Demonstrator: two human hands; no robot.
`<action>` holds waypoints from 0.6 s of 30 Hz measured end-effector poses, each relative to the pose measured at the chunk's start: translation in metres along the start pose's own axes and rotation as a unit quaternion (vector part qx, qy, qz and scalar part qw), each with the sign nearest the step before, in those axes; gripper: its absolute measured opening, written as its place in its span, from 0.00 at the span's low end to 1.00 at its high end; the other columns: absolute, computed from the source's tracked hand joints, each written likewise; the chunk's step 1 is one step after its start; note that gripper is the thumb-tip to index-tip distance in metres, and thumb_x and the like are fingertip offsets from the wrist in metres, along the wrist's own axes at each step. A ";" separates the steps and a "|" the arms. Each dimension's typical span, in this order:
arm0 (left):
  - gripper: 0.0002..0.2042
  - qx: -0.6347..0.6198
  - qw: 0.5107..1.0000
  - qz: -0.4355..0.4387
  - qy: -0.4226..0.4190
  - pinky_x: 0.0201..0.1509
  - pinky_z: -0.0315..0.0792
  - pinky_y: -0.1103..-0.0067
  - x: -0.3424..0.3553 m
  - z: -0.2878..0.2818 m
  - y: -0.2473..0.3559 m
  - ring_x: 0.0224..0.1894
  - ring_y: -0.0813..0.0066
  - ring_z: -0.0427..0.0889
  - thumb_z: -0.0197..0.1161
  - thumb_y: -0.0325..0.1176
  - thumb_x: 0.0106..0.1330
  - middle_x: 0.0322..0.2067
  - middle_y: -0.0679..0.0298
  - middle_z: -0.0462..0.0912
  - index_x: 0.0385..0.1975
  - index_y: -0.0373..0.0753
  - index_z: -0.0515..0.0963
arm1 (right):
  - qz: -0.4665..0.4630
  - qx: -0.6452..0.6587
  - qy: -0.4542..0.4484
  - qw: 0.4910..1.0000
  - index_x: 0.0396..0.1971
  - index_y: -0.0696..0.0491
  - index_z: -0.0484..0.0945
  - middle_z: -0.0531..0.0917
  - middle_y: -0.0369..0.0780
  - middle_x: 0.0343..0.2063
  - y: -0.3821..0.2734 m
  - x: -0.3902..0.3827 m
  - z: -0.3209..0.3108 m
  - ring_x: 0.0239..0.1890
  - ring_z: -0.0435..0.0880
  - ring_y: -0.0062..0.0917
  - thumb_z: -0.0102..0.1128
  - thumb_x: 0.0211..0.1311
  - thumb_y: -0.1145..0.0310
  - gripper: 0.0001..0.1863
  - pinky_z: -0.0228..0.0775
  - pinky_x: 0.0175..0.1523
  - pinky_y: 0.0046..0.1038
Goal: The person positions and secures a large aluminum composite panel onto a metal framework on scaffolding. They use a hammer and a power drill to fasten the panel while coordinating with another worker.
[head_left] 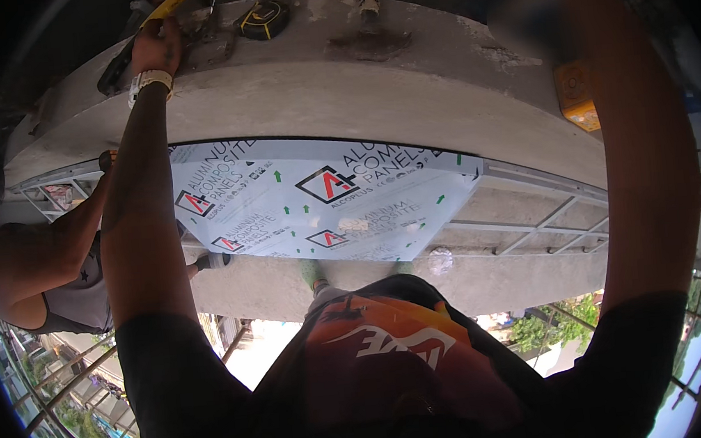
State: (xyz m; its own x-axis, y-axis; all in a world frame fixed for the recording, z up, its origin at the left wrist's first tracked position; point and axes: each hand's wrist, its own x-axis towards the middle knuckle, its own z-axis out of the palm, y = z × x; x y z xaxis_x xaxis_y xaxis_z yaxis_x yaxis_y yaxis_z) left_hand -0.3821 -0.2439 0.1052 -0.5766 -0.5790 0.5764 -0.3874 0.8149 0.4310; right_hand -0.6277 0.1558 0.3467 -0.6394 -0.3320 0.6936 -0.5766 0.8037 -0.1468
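Note:
My left hand [157, 45] is closed on a yellow tool [167, 6] at the upper edge of the concrete ledge [447, 80]. A yellow-and-black tape measure [262, 20] lies to its right. My right arm [638, 155] reaches up at the right; the hand and what is around it [528, 11] are blurred, so its fingers are unclear. A yellow box-like object [575, 94] sits below that hand, partly behind my arm. Below the ledge, a large panel [333, 204] in printed white-and-blue protective film spans the middle.
A co-worker's arm and body [50, 275] are at the left, beside my forearm. Metal framing [548, 224] extends from both sides of the panel. My foot [312, 273] is on a concrete floor [504, 281]. Railings or scaffold bars [50, 382] border an open drop with greenery beyond.

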 end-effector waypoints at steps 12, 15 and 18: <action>0.23 0.025 0.999 -0.030 -0.008 0.46 0.76 0.54 0.007 -0.004 0.017 0.42 0.35 0.83 0.52 0.49 0.75 0.35 0.38 0.84 0.35 0.32 0.81 | 0.026 0.035 -0.033 0.999 0.42 0.45 0.89 0.89 0.47 0.39 0.011 0.014 0.003 0.44 0.89 0.45 0.48 0.67 0.45 0.25 0.81 0.54 0.45; 0.25 0.024 0.999 -0.025 -0.016 0.47 0.76 0.53 0.001 -0.007 0.006 0.42 0.36 0.83 0.51 0.51 0.75 0.35 0.38 0.84 0.35 0.32 0.81 | 0.012 0.019 -0.117 0.993 0.50 0.44 0.87 0.89 0.46 0.45 0.007 0.013 0.003 0.48 0.88 0.43 0.50 0.65 0.43 0.27 0.80 0.57 0.45; 0.27 0.024 0.999 -0.038 -0.011 0.48 0.76 0.53 0.001 -0.002 0.016 0.42 0.37 0.83 0.49 0.53 0.76 0.34 0.39 0.84 0.34 0.31 0.81 | 0.015 -0.007 -0.038 0.999 0.52 0.43 0.86 0.89 0.47 0.46 0.027 0.014 0.024 0.51 0.87 0.44 0.51 0.63 0.42 0.27 0.79 0.59 0.44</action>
State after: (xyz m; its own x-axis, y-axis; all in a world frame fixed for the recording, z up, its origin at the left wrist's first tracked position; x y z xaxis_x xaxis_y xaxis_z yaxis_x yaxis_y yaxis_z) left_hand -0.3877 -0.2310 0.1139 -0.5593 -0.6390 0.5280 -0.4647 0.7692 0.4386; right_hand -0.6644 0.1608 0.3356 -0.6929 -0.3435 0.6340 -0.5503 0.8201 -0.1570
